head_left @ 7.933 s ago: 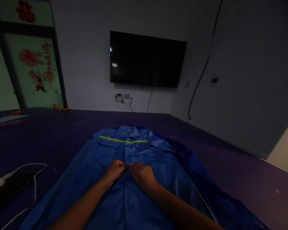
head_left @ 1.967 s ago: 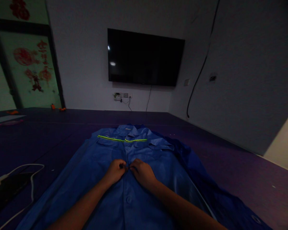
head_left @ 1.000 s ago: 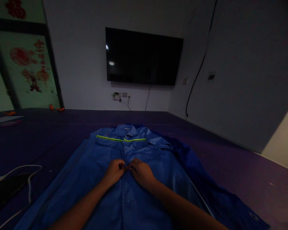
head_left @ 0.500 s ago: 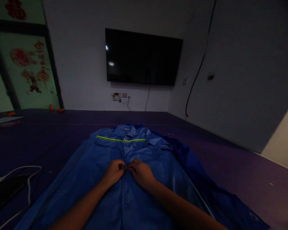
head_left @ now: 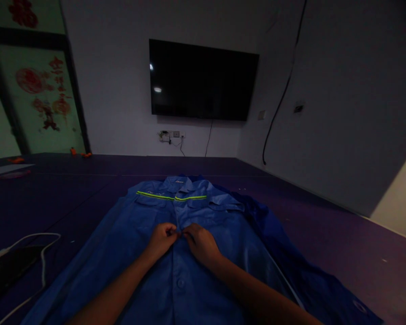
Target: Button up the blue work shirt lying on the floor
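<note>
A blue work shirt [head_left: 149, 214] lies spread face up on the purple floor, with its collar away from me and a yellow-green stripe across the chest. My left hand [head_left: 163, 239] pinches the shirt's front placket at mid-length. Close against it, my right hand [head_left: 199, 241] grips the placket from the other side, its fingers bent and pressed together. The fingertips of both hands nearly meet and hide whatever part of the placket lies between them. Lower down, a round button [head_left: 180, 283] shows on the front strip.
Darker blue cloth [head_left: 274, 230] lies under and to the right of the shirt. At left are a white cable [head_left: 43, 262] and a dark flat object [head_left: 13, 271]. A television [head_left: 203, 79] hangs on the far wall; small orange things [head_left: 86, 155] lie by the door.
Both hands stay at the same spot on the placket, with the fingertips shifted very slightly. The shirt lies as before.
</note>
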The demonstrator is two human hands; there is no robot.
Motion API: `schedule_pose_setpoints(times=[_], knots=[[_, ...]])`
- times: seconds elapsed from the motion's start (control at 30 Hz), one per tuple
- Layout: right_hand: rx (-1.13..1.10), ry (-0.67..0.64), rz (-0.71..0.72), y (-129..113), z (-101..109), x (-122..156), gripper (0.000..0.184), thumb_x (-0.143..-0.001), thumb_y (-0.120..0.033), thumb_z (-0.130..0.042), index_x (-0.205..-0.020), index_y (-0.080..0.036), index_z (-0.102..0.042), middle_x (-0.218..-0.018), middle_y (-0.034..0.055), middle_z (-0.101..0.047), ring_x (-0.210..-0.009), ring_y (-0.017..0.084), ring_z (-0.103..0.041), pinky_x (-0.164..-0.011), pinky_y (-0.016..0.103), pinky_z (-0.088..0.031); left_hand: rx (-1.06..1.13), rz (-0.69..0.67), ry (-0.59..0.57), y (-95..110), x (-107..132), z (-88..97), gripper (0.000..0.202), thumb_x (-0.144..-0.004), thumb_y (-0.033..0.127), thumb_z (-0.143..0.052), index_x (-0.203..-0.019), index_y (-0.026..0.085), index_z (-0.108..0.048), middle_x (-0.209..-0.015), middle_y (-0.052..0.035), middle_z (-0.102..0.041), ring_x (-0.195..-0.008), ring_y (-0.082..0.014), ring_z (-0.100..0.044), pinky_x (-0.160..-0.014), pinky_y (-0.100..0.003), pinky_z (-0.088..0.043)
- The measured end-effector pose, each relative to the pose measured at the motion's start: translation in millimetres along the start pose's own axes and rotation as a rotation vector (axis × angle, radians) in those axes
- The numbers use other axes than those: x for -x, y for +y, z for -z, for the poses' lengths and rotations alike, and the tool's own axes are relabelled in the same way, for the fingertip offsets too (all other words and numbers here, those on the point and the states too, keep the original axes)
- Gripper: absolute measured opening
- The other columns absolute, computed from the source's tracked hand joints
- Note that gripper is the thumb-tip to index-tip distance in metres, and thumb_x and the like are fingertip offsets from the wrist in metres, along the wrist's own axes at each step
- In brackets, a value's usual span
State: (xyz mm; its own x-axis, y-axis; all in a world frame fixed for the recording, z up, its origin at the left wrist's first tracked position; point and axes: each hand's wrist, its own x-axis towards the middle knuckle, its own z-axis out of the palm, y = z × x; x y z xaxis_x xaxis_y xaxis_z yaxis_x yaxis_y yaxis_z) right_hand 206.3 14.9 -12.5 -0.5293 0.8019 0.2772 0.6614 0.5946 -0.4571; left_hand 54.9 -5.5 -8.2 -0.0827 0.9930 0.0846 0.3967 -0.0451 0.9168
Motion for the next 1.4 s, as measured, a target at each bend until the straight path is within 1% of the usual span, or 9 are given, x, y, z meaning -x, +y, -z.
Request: schedule_pose_setpoints(times=[0.17, 0.27, 0.43, 0.63, 0.73, 0.93, 1.07, 1.27, 1.4], knots=[[-0.013, 0.056, -0.007, 3, -1, 1, 0.025, -0.084, -0.019, -0.039, -0.095, -0.021, -0.061, -0.095, 0.0032, -0.065, -0.088, 0.014, -0.059, -0.077, 0.022, -0.042, 0.035, 0.205, -0.102, 2, 3, 3.9, 0.029, -0.064, 0.040, -0.057, -0.079, 0.015, -0.051, -0.040, 0.0096, -0.043, -0.032, -0.0066, -0.037, -0.036, -0.018, -0.026], [-0.002, 0.094, -0.021, 3, 1, 1, 0.025, -0.085, -0.020, -0.039, -0.096, -0.021, -0.061, -0.096, 0.0032, -0.065, -0.088, 0.015, -0.059, -0.076, 0.023, -0.042, 0.032, 0.285, -0.224, 5, 4, 9.2, 0.035, -0.061, 0.047, -0.060, -0.071, 0.016, -0.047, -0.035, 0.0094, -0.042, -0.029, -0.0065, -0.037, -0.034, -0.017, -0.025], [0.019, 0.148, -0.020, 2, 7, 3, 0.026, -0.085, -0.022, -0.038, -0.100, -0.022, -0.060, -0.100, 0.0028, -0.064, -0.088, 0.014, -0.059, -0.075, 0.023, -0.042, 0.023, 0.376, -0.398, 19, 13, 20.2, 0.042, -0.052, 0.050, -0.067, -0.064, 0.015, -0.046, -0.044, 0.0045, -0.054, -0.030, -0.0052, -0.040, -0.033, -0.017, -0.023], [0.061, 0.152, 0.050, -11, 21, 10, 0.023, -0.085, -0.024, -0.041, -0.098, -0.022, -0.060, -0.095, 0.0028, -0.065, -0.083, 0.013, -0.060, -0.070, 0.021, -0.041, -0.097, 0.366, -0.754, 33, 23, 27.5, 0.041, -0.051, 0.049, -0.069, -0.048, 0.013, -0.051, -0.039, 0.0034, -0.050, -0.029, -0.0040, -0.037, -0.031, -0.017, -0.023], [0.076, 0.140, 0.128, -25, 32, 18, 0.019, -0.084, -0.029, -0.044, -0.089, -0.022, -0.061, -0.083, 0.0015, -0.066, -0.074, 0.012, -0.060, -0.062, 0.019, -0.039, -0.105, 0.312, -0.869, 30, 24, 27.6, 0.036, -0.051, 0.045, -0.070, -0.048, 0.013, -0.054, -0.039, 0.0041, -0.050, -0.029, -0.0037, -0.037, -0.030, -0.016, -0.024], [0.154, 0.049, 0.388, -35, 34, 49, 0.024, -0.083, -0.037, -0.046, -0.073, -0.020, -0.059, -0.065, -0.0003, -0.064, -0.059, 0.010, -0.058, -0.051, 0.020, -0.034, -0.122, 0.266, -0.889, 27, 29, 27.3, 0.024, -0.057, 0.035, -0.064, -0.051, 0.015, -0.054, -0.039, 0.0057, -0.048, -0.029, -0.0042, -0.038, -0.029, -0.014, -0.025], [0.206, -0.038, 0.542, -30, 26, 68, 0.021, -0.082, -0.036, -0.048, -0.074, -0.019, -0.057, -0.063, -0.0002, -0.063, -0.055, 0.011, -0.057, -0.048, 0.022, -0.031, -0.151, 0.270, -0.922, 32, 36, 27.5, 0.025, -0.061, 0.037, -0.059, -0.051, 0.015, -0.053, -0.037, 0.0063, -0.044, -0.027, -0.0047, -0.036, -0.027, -0.015, -0.024], [0.137, -0.134, 0.513, -27, 26, 72, 0.013, -0.081, -0.030, -0.050, -0.081, -0.020, -0.058, -0.071, -0.0016, -0.065, -0.063, 0.010, -0.059, -0.053, 0.021, -0.034, -0.095, 0.312, -0.845, 30, 43, 26.1, 0.025, -0.064, 0.038, -0.056, -0.054, 0.015, -0.053, -0.039, 0.0060, -0.046, -0.028, -0.0048, -0.035, -0.028, -0.016, -0.024], [0.120, -0.180, 0.478, -26, 28, 69, 0.014, -0.082, -0.030, -0.049, -0.081, -0.021, -0.060, -0.072, -0.0010, -0.065, -0.065, 0.011, -0.059, -0.055, 0.020, -0.036, -0.057, 0.357, -0.858, 28, 42, 26.9, 0.025, -0.064, 0.037, -0.057, -0.056, 0.014, -0.053, -0.040, 0.0062, -0.046, -0.027, -0.0045, -0.035, -0.028, -0.016, -0.024]])
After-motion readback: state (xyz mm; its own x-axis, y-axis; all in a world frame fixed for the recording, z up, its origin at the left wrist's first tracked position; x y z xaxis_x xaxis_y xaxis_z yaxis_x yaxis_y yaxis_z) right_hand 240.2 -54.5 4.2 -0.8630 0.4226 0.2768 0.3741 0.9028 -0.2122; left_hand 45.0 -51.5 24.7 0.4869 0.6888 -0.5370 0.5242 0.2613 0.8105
